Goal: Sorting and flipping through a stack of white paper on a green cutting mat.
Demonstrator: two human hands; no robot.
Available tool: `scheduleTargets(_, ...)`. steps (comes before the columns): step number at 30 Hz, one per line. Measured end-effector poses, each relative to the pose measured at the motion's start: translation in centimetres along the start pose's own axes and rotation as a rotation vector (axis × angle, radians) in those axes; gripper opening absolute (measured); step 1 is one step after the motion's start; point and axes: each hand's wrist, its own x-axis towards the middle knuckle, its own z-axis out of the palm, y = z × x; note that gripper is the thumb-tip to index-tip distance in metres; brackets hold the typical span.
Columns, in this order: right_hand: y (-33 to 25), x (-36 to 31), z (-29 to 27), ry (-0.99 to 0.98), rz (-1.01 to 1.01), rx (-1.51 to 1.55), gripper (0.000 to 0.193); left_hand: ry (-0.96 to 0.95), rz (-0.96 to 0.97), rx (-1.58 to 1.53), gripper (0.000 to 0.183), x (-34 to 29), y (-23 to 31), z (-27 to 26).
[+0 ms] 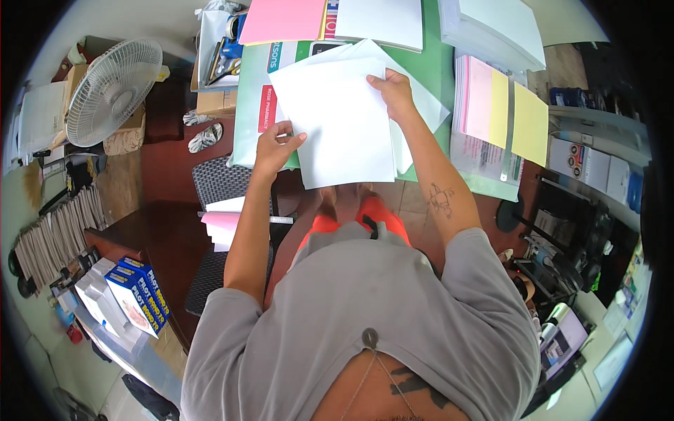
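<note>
a gray shirt point(365, 288) is closest, with a thin chain point(359, 379) hanging at the neck. past the shirt are red shorts point(382, 217) and two feet.

the white paper point(347, 133) is between the two hands, right in front of the person. its top part is over the green table point(435, 77), and its bottom part sticks out past the table's front edge. more white sheets peek out behind it, turned crooked.

the right hand point(392, 91) pinches the paper near its top right corner, with the thumb on top. the left hand point(277, 149) is bent at the left edge, and its thumb touches the paper. i cannot tell if the left hand is squeezing it or just resting there.

at the far side of the table are a pink stack point(284, 19) and a white stack point(379, 21), side by side. on the right is a pink and yellow pile point(484, 105) with a gray strip point(508, 126) across it.

to the left, a box of tools point(214, 49) has scissors in it. lower down, pink and white sheets point(223, 228) lie on a dark chair point(217, 179). a big white fan point(114, 91) stands farther left, near some slippers point(206, 138).
</note>
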Motion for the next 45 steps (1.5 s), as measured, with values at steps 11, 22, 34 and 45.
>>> scheduleTargets(11,2.3,0.1,-0.6,0.141,0.1,0.288,0.021,0.274,0.015,0.275,0.072,-0.1,-1.1,1.6)
scheduleTargets(22,-0.9,3.0,-9.6,0.205,-0.376,-1.3,0.085,-0.037,-0.143,-0.873,0.04,-4.1,-7.5,-6.4)
scheduleTargets(34,-0.8,-1.3,-5.0,0.144,-0.052,-1.28,0.089,0.014,-0.191,-0.781,0.039,-6.2,-7.4,-7.9)
scheduleTargets(45,0.9,-5.0,-1.3,0.317,-0.398,-1.145,0.072,0.108,0.181,-0.425,0.034,-7.2,9.3,-7.8)
